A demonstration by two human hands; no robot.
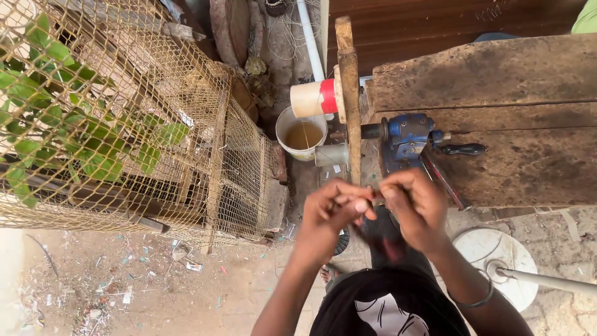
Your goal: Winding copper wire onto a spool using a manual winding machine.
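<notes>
Dirt yard; hands together: left hand (329, 208), right hand (415, 205) pinching something small, below workbench edge (528, 202), near wire cage (186, 155).

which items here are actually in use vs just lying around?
In use:
left hand and right hand, pinching a small thin item between the fingertips, too small to identify
blue metal bench vise on the worn wooden workbench

Lying about:
white plastic bucket
wire-mesh cage
white round disc

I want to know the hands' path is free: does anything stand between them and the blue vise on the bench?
Nothing visible does. The left hand and right hand pinch something small together just below the blue vise.
</notes>
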